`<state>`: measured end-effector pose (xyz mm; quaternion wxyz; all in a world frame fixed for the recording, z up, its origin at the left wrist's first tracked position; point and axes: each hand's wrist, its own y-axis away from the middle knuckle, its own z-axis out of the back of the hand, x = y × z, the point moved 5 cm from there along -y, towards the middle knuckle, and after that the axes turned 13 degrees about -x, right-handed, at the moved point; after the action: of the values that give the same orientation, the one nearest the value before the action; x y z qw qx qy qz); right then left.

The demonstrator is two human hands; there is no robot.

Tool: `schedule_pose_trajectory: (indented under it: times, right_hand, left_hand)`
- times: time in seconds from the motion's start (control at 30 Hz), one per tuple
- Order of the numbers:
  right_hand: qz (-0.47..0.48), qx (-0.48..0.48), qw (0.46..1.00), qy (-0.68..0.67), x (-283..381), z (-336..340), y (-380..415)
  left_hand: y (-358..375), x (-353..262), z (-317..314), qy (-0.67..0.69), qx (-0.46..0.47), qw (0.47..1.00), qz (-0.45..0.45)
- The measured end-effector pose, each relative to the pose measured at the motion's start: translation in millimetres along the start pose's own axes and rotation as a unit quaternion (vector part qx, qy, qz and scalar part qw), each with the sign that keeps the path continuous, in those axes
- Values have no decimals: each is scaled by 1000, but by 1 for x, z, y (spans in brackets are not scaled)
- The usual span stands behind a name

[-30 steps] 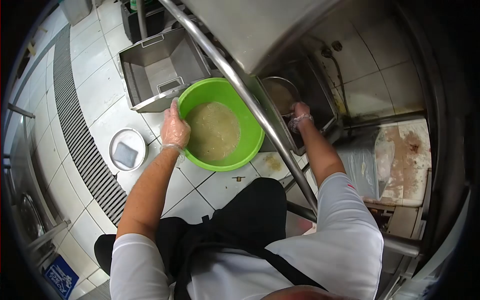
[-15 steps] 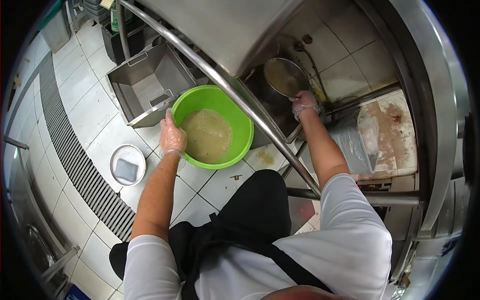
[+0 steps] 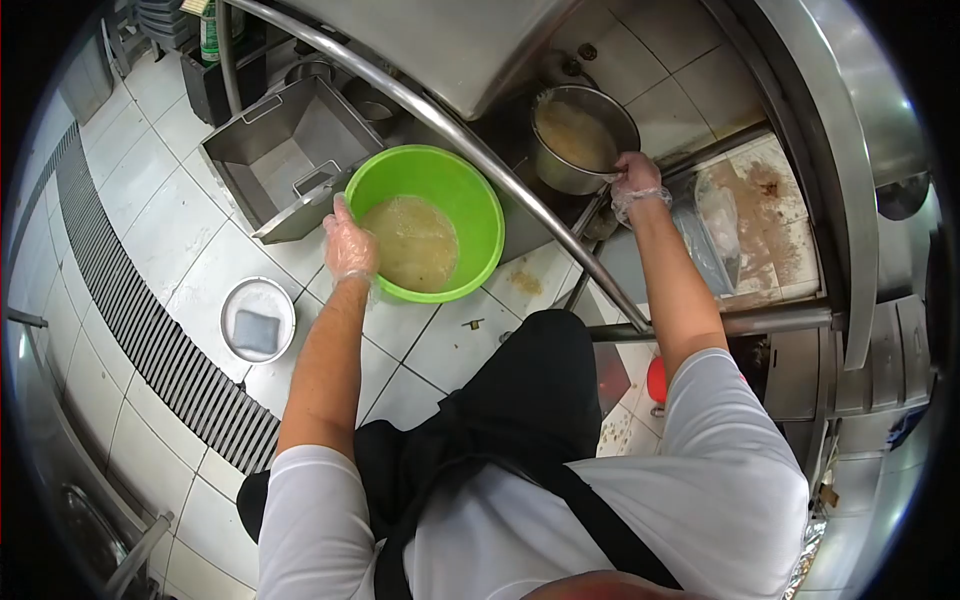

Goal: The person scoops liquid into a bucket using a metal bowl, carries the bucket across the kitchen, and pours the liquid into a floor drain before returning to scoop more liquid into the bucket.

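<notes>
My left hand (image 3: 350, 245), in a clear plastic glove, grips the near left rim of a bright green plastic basin (image 3: 480, 215). Cloudy, light-brown liquid (image 3: 412, 243) lies in the bottom of the basin, which rests on the tiled floor. Across a metal bar, my right hand (image 3: 637, 180), also gloved, is closed on the near right edge of a round metal pot (image 3: 568, 176). Similar murky liquid (image 3: 577, 136) is inside the pot, which looks nearly upright. My fingertips are partly hidden at both rims.
A slanting metal bar (image 3: 450, 135) runs between basin and pot. Beside the basin is a rectangular metal tub (image 3: 270, 205). A white container (image 3: 283, 343) with a grey-blue pad stands on the floor near a long drain grate (image 3: 130, 275). A metal surface (image 3: 440, 40) hangs overhead.
My right hand and the pot have shifted right, and more of the pot's outer side shows. The left hand keeps its hold on the basin. The whole view has shifted slightly.
</notes>
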<state>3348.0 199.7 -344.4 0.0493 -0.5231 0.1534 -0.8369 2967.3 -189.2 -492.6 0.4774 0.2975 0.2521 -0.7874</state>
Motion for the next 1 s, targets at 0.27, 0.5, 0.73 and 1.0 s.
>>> schedule_pose_trajectory:
  times: [0.27, 0.5, 0.73, 1.0]
  right_hand:
    - [173, 54, 973, 142, 33, 19, 17]
    - [263, 76, 915, 295, 70, 7, 28]
    - [-9, -6, 995, 100, 155, 4, 100]
    - [46, 11, 996, 77, 170, -8, 115]
  left_hand:
    - [0, 2, -1, -4, -4, 1000, -6]
    - [0, 1, 1, 1, 3, 1000, -7]
    - [-1, 5, -2, 7, -5, 1000, -13]
    - [2, -1, 5, 12, 3, 1000, -3]
